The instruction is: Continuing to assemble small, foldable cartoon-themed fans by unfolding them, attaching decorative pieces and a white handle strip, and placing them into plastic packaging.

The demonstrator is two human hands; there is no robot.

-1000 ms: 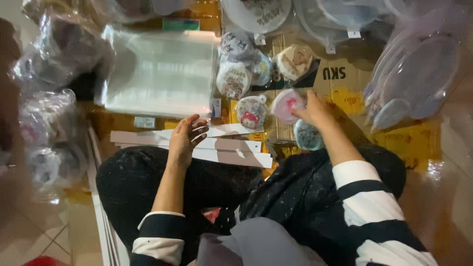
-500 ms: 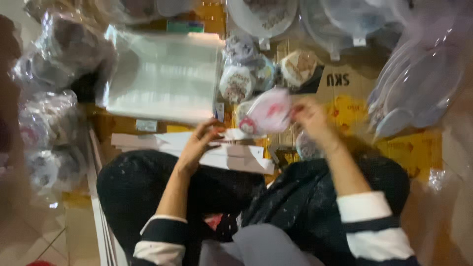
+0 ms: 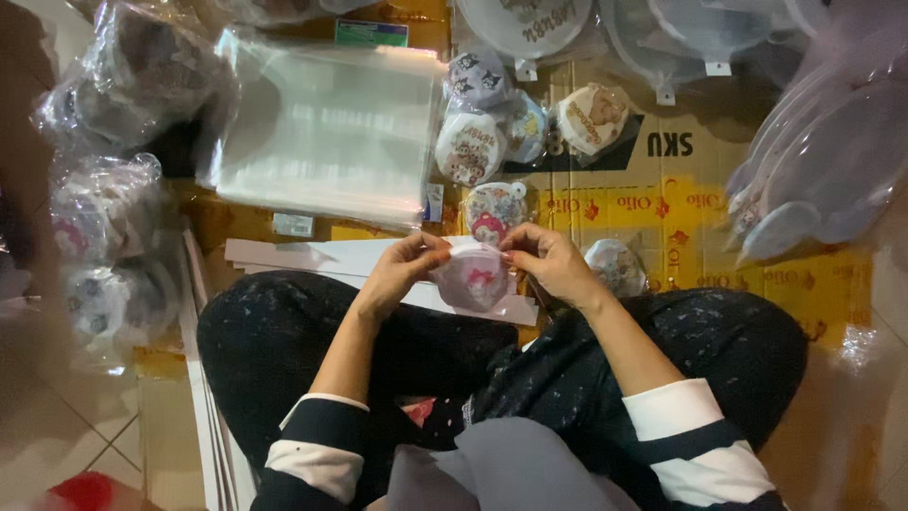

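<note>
Both hands are up in front of the lap, meeting over one small round pink item (image 3: pixel 473 276) with a red bow print, which looks to be wrapped in clear film. The left hand (image 3: pixel 402 270) pinches its left edge, fingers curled in and thumb on top. The right hand (image 3: pixel 549 263) grips the right edge the same way, fingertips closed tight on the rim. The piece hangs between them, just above the knees and over the white strips (image 3: pixel 312 255) lying on the floor.

Just beyond the hands sits another round printed item (image 3: pixel 494 208), pink and white, flat on the yellow cardboard (image 3: pixel 700 218). Beside the right wrist rests a pale wrapped round piece (image 3: pixel 617 265). Farther up, a cluster of round cartoon-print items (image 3: pixel 492 123) lies near a stack of clear plastic bags (image 3: pixel 326 132). Bagged bundles (image 3: pixel 104 208) crowd the left side, clear round lids (image 3: pixel 823 170) the right.
</note>
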